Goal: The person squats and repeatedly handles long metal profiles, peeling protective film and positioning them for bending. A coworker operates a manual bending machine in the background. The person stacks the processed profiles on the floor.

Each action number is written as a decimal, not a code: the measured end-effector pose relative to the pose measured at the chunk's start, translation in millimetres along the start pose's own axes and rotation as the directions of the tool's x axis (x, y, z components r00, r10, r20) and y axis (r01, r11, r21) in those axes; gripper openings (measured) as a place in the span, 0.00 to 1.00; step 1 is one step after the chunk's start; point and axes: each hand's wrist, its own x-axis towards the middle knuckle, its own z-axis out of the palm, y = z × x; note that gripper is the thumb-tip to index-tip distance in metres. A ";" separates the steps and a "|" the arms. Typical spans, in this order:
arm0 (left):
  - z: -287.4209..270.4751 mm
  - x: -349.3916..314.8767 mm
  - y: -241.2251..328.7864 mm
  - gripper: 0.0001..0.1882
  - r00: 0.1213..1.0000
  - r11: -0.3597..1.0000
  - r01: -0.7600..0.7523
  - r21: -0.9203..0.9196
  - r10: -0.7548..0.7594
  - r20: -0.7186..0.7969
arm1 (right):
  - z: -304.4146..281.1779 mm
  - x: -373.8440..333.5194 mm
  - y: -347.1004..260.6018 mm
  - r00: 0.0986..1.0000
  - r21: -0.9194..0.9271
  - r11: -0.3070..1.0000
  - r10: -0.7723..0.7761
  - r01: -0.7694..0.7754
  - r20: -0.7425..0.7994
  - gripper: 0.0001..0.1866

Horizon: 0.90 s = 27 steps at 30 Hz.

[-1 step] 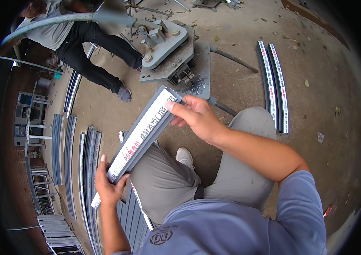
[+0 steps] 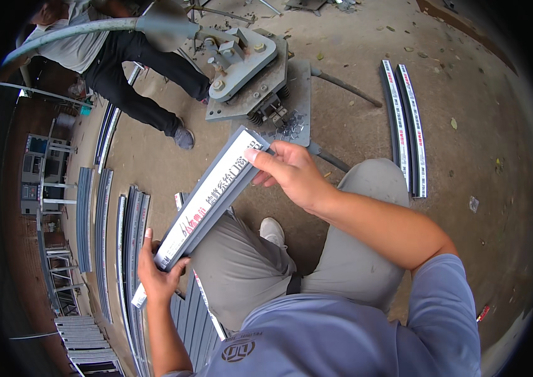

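A grey metal profile (image 2: 213, 191) with white printed film along its face slants across my lap, held in both hands. My left hand (image 2: 158, 270) is closed round its lower end, fingers on one side and thumb on the other. Near the upper end, my right hand (image 2: 285, 169) grips it, thumb on the film and fingers underneath. That upper end is just in front of a grey punch press (image 2: 247, 75), close to its base plate. Whether the two touch, I cannot tell. Small metal scraps (image 2: 294, 129) are scattered on the plate.
Two film-covered profiles (image 2: 404, 125) lie on the floor at the right. Several more profiles (image 2: 131, 245) lie along the left, and a stack (image 2: 194, 320) sits beside my leg. A long lever (image 2: 78, 31) reaches left from the press, near a person in dark trousers (image 2: 141, 81).
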 end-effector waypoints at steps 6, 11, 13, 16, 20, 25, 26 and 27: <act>-10.0 39.0 -9.6 0.51 0.979 0.966 -0.204 0.158 0.199 0.048 | -6.8 -2.8 10.2 0.993 0.073 0.997 -0.024 0.033 -0.116 0.32; 3.8 81.2 -4.8 0.45 0.942 0.924 -0.332 0.188 0.315 0.112 | -38.9 -6.0 10.4 0.991 -0.107 0.988 0.103 -0.112 -0.087 0.35; 17.5 85.8 -1.6 0.43 0.934 0.922 -0.354 0.160 0.338 0.120 | -59.3 4.5 8.0 0.990 -0.174 0.976 0.121 -0.132 -0.071 0.38; 37.9 82.8 0.5 0.43 0.948 0.941 -0.305 0.150 0.284 0.141 | -88.0 23.2 8.6 0.983 -0.357 0.917 0.179 -0.179 -0.033 0.41; 55.3 79.4 -3.8 0.44 0.940 0.945 -0.302 0.127 0.273 0.205 | -97.4 30.9 21.4 0.937 -0.497 0.805 0.345 -0.325 -0.054 0.42; 59.6 76.8 -11.2 0.44 0.938 0.967 -0.244 0.078 0.214 0.272 | -98.4 35.2 14.9 0.954 -0.592 0.763 0.296 -0.259 -0.036 0.43; 60.2 77.0 -12.5 0.44 0.939 0.972 -0.219 0.078 0.189 0.288 | -97.5 37.0 11.1 0.950 -0.589 0.760 0.308 -0.273 -0.042 0.44; 61.1 77.3 -13.7 0.44 0.938 0.977 -0.196 0.079 0.164 0.306 | -96.2 38.7 7.5 0.950 -0.623 0.736 0.308 -0.266 -0.043 0.44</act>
